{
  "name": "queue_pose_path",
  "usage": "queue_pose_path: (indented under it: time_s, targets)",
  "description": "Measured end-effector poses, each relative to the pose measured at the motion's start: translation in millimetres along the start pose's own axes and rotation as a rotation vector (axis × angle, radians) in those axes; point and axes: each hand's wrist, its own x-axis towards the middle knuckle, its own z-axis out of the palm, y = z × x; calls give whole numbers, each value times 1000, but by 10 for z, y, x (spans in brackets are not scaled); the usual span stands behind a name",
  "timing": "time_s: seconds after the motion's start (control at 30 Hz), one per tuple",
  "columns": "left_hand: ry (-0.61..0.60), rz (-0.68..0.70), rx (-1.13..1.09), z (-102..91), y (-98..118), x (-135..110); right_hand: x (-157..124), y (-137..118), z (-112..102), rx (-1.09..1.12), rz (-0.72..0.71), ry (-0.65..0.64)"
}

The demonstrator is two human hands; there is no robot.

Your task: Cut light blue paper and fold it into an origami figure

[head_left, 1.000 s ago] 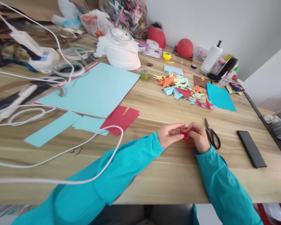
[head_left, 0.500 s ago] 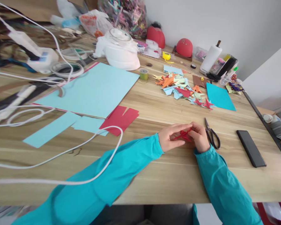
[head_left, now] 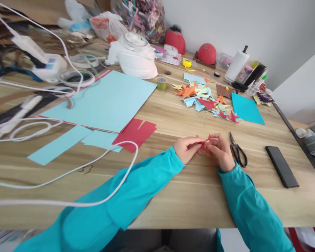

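Note:
Between my two hands is a small folded red paper piece, with pointed tips showing above the fingers. My left hand pinches its left side, thumb and fingers pressed together. On the other side my right hand grips it with thumb and fingertips. Fingers cover part of the paper, so its full shape is hidden. Just right of my right hand lie black-handled scissors, blades pointing away. Beyond the hands is a pile of folded paper figures in orange, blue, yellow, green and red.
Light blue sheets lie at left, with red paper pieces and blue strips beside them. A white cable loops over my left sleeve. At right are a phone and a turquoise sheet. A thread spool stands behind.
My left hand has closed from a spread shape into a pinch on the red paper. The paper has turned, and its tips now stick up between the hands.

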Motion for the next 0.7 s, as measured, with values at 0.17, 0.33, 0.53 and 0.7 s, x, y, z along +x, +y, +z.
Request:
queue_pose_path:
  time_s: [0.17, 0.33, 0.53, 0.7]
  targets:
    - [47, -107, -71, -24, -16, 40, -2, 33, 40, -37, -12, -41]
    - [45, -141, -231, -2, -115, 70, 5, 20, 39, -45, -9, -3]
    - [-38, -95, -254, 7, -11, 46, 13, -4, 30, -65, -12, 28]
    - [-100, -19, -166, 23, 82, 17, 6, 4, 35, -64, -36, -17]
